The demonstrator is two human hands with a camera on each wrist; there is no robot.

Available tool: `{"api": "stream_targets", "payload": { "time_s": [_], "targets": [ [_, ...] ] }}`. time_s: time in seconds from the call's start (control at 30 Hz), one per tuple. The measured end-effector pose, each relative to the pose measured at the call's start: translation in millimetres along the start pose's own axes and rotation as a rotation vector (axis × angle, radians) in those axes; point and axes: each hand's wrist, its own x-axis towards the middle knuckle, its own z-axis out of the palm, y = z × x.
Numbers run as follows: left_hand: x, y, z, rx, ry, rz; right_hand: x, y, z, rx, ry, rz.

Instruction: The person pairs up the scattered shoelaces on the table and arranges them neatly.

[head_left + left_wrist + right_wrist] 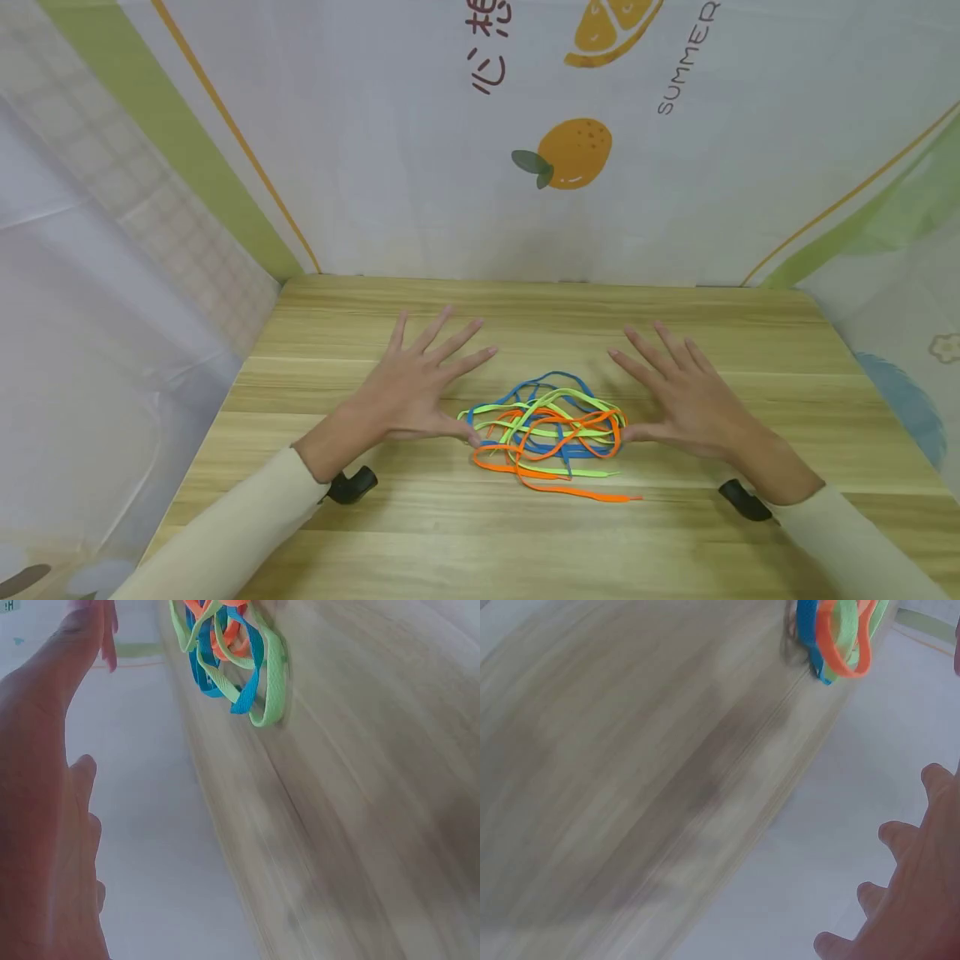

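A loose tangle of flat shoelaces lies on the wooden table in the head view: an orange shoelace [555, 490], a yellow-green shoelace [592, 473] and a blue shoelace [555, 375], looped over one another. To its left, my left hand [416, 387] is spread palm down, the thumb tip close to the tangle's edge. My right hand [686, 408] mirrors it on the right, fingers fanned out and thumb pointing at the pile. Neither hand holds anything. Both wrist views show part of the tangle near the top edge; whether the thumbs touch it is unclear.
The wooden table [465, 550] ends at the back against a white printed curtain [420, 183] with fruit drawings. More cloth hangs along the left and right sides. A black wrist camera [352, 485] sits below the left wrist, another black wrist camera [744, 500] below the right.
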Motion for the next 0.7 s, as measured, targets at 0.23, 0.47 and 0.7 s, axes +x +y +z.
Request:
{"api": "stream_targets", "payload": {
  "time_s": [0.23,0.47,0.7],
  "targets": [
    [-7.3,-5.8,0.0,-0.013,0.008,-0.015,-9.8,9.9,0.1,0.013,0.000,0.030],
    [-15.7,-11.7,-0.5,-0.034,-0.006,-0.043,-17.5,15.5,-2.6,0.008,-0.004,0.069],
    [-22.7,-15.4,1.9,-0.029,0.027,-0.054,-25.2,18.8,-3.5,0.032,-0.007,0.085]
  ]
}}
